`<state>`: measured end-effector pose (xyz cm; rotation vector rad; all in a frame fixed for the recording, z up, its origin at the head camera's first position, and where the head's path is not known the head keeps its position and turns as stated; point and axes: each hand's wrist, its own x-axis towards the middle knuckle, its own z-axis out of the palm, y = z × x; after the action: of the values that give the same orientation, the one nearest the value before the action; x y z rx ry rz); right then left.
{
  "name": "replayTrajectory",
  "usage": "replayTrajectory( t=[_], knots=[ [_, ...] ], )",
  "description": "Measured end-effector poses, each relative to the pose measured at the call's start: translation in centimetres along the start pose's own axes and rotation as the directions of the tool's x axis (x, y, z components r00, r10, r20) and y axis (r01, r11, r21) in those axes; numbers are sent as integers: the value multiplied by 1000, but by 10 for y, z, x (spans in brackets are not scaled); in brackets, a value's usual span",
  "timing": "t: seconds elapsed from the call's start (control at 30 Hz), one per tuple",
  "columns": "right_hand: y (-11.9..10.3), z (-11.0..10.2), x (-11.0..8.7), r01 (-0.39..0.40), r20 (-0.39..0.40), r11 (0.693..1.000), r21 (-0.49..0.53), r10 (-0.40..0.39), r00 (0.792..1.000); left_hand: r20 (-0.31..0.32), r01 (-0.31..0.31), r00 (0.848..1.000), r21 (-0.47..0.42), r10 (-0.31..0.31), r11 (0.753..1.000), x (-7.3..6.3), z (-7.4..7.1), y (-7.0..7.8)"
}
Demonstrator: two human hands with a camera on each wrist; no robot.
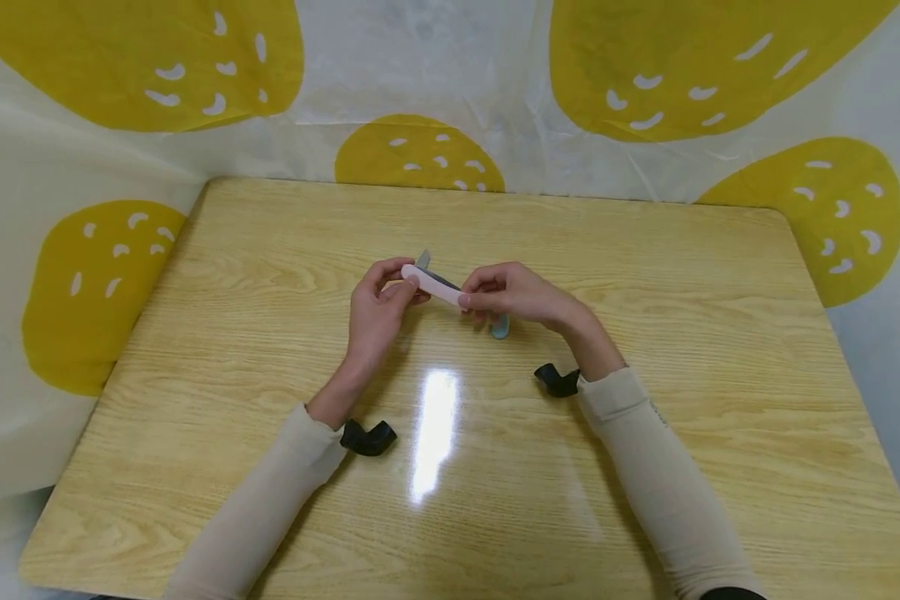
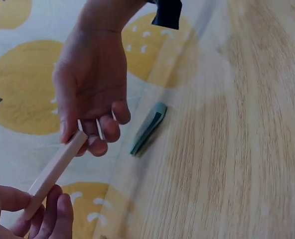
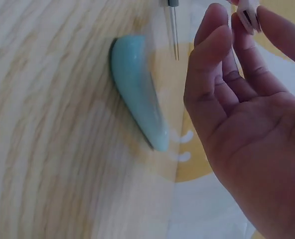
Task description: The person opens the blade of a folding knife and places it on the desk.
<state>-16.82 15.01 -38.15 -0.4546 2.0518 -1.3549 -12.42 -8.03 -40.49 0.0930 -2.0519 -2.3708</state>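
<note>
A slim, slightly curved pale pink bar point(image 1: 437, 287) is held up above the table between both hands, with a dark strip along its far edge. My left hand point(image 1: 375, 310) pinches its left end between thumb and fingers. At the other end, the thumb and forefinger of my right hand point(image 1: 521, 292) grip the tip, where the right wrist view shows a dark slot. Below the right hand lies a teal curved object point(image 3: 137, 89); the left wrist view shows a dark slot along its side. Just beyond the left fingers a short grey piece point(image 1: 423, 259) shows.
The wood-grain table point(image 1: 682, 317) meets a white curtain point(image 1: 435, 67) with yellow prints at its back and sides. Black wrist mounts point(image 1: 369, 437) stick out from both cuffs. Two thin metal prongs point(image 3: 174, 35) on a grey end show in the right wrist view.
</note>
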Motion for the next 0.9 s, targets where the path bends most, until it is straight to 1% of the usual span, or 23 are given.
replayTrajectory(
  t=[0.1,0.27,0.37,0.47,0.63,0.9],
  knots=[
    [-3,2,3,37,-12,999,-24,-37,999,16,-1,1000,-13,1,1000,-1,0,0],
    [-7,8,9,93,-72,994,-51,-97,993,54,26,998,-13,-25,1000,-3,1,0],
    [-8,11,13,126,-109,991,-47,-131,985,66,37,997,-1,-37,999,-4,1,-1],
    [-9,15,15,144,-139,989,-36,-148,979,73,36,997,30,-38,999,-5,1,-2],
    [-14,19,17,131,-162,991,-41,-136,977,79,34,996,45,-38,998,-7,2,-2],
    [-14,21,19,101,-149,994,-49,-107,983,94,35,995,34,-38,999,-7,0,-2]
  ],
)
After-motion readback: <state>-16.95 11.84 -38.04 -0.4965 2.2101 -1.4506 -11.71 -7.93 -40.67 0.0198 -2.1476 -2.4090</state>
